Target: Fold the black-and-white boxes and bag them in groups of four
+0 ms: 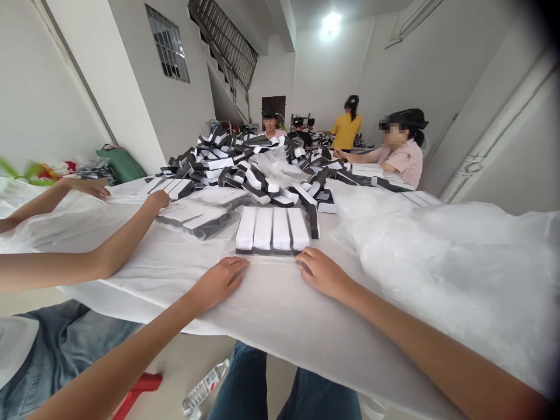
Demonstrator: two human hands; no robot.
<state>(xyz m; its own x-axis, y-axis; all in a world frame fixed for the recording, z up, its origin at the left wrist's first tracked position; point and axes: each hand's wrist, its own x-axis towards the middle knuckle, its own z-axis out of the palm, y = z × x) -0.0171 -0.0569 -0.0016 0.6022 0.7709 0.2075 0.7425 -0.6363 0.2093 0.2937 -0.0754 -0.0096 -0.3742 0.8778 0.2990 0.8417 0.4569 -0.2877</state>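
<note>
My left hand lies on the white sheet covering the table, its fingers curled and touching the near left corner of a row of white foam-like blocks on a dark base. My right hand rests at the row's near right corner, fingers bent down on the sheet. Neither hand lifts anything. Behind the row rises a big heap of black-and-white pieces.
A co-worker's two arms reach in from the left over another stack. Crumpled clear plastic fills the right side. Other people sit and stand at the far end. A plastic bottle and a red stool lie on the floor.
</note>
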